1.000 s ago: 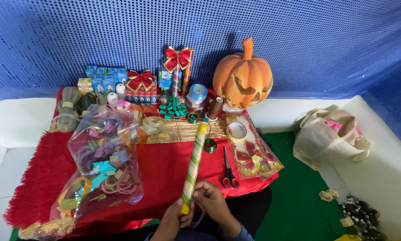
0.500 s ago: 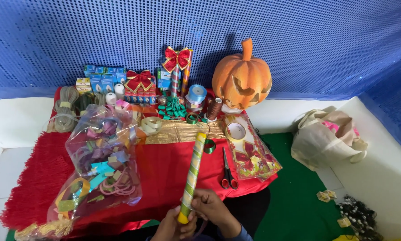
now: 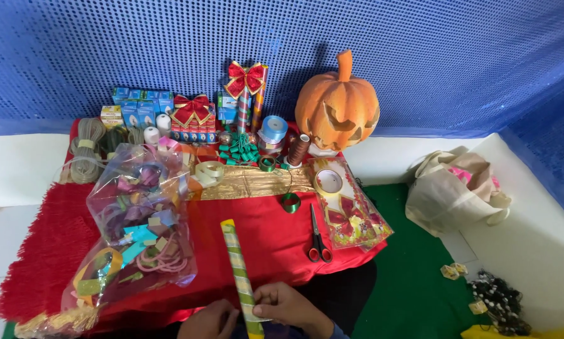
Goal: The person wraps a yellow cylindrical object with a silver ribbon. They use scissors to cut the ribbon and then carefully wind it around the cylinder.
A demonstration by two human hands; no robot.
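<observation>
Nearest: left hand (image 3: 208,321) and right hand (image 3: 286,306) both clamped on a striped paper roll (image 3: 238,274), near edge of red cloth (image 3: 263,232). Beside: clear ribbon bag (image 3: 140,207), red-handled scissors (image 3: 318,238). Behind: flat clear packet (image 3: 348,207), blue boxes (image 3: 140,103), orange pumpkin (image 3: 337,107).

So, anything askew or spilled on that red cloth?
Nothing spilled. The clear ribbon bag hangs slightly over the red cloth's front edge. Both hands hold the striped roll; the scissors lie flat.

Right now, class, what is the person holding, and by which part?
Both hands, left hand and right hand, grip the striped green-and-yellow wrapping paper roll at its near, lower end.
</observation>
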